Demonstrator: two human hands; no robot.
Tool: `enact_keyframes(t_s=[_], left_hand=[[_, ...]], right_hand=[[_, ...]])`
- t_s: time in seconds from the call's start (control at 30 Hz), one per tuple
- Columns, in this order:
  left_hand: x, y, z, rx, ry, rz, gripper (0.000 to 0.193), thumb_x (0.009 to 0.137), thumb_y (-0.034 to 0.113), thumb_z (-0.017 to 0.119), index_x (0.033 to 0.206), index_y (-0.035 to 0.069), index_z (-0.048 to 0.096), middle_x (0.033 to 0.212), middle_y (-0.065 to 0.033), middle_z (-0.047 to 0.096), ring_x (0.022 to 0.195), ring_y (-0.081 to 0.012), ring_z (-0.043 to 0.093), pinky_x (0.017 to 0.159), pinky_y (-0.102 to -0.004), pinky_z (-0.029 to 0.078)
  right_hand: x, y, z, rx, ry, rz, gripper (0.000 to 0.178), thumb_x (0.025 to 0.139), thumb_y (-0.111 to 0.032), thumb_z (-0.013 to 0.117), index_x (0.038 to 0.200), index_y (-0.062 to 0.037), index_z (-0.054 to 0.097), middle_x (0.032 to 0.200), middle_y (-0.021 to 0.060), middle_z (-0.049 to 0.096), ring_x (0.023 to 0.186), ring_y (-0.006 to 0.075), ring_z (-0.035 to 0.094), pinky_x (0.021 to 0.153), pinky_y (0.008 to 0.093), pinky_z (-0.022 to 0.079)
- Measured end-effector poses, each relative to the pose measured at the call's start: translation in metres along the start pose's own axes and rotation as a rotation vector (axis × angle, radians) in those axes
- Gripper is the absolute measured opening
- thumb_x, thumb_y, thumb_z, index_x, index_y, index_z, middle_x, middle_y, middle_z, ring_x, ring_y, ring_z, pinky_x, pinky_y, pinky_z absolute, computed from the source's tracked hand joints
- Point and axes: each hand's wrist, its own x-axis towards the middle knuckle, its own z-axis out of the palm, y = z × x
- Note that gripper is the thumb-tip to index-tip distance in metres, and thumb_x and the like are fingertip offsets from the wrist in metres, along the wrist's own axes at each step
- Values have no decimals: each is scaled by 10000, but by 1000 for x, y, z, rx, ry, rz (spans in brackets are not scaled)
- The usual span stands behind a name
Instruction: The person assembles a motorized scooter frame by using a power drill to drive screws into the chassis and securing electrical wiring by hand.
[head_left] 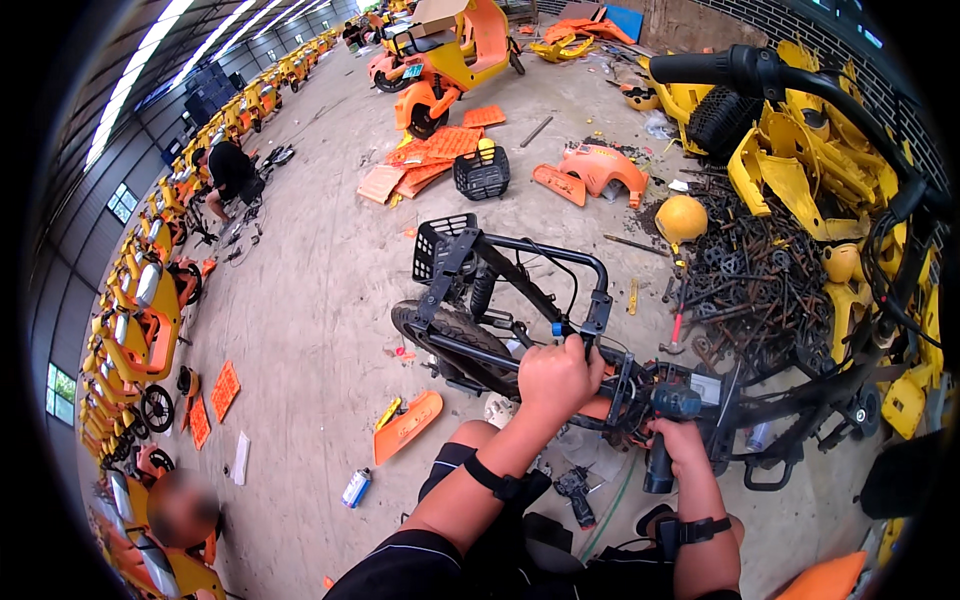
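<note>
A stripped black scooter frame (pixel 545 245) lies in front of me, its rear wheel (pixel 450 335) to the left and the handlebar (pixel 830 85) to the far right. My left hand (pixel 558 380) is closed in a fist on a black tube of the frame, beside a small blue part (pixel 562 329). In my right hand (pixel 682 445) is a cordless power driver (pixel 675 402), its body over the frame's middle and its lower end hanging down. The driver's tip and whatever it touches are hidden. A second power driver (pixel 575 492) lies on the floor below.
Dark metal parts (pixel 750 270) are heaped at right, beside a hammer (pixel 678 320) and yellow panels (pixel 810 170). An orange panel (pixel 408 428) and a spray can (pixel 355 488) lie left of my knee. A black basket (pixel 482 174) stands ahead. Scooters (pixel 150 300) line the left; another person (pixel 230 170) crouches there.
</note>
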Motion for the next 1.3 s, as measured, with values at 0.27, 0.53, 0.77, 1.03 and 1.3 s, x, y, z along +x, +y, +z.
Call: enact_keyframes(t_s=[0.27,0.53,0.77,1.03,1.3], left_hand=[[5,-6,-6,-75,-67,10,279,793,259,689,662,76,523,468,-78,543,396,-269,550,469,-386,456],[2,-15,-6,-168,-133,50,235,792,239,677,736,63,532,501,-67,557,432,-254,570,485,-379,453],[2,-23,-6,-181,-143,81,218,798,223,664,808,31,562,508,-54,553,440,-239,571,487,-371,443],[5,-24,-7,-179,-141,101,241,798,220,665,843,0,576,500,-44,539,426,-228,553,479,-363,435],[5,-24,-6,-190,-139,109,242,796,220,668,842,2,574,501,-39,536,428,-225,554,478,-358,436]], right_hand=[[-2,10,44,-23,-45,-8,220,785,-22,667,999,29,655,869,99,675,628,211,640,571,327,529],[24,42,80,-93,26,92,255,755,18,647,1007,48,643,846,131,665,585,244,625,538,366,517],[34,42,100,-7,-35,111,228,776,2,640,999,42,619,799,135,640,557,265,627,514,389,510],[44,53,102,17,-1,131,211,776,-7,639,977,54,613,782,145,633,565,267,631,514,382,509],[43,61,99,27,11,118,213,784,-8,638,984,62,607,796,143,636,574,258,640,505,369,511]])
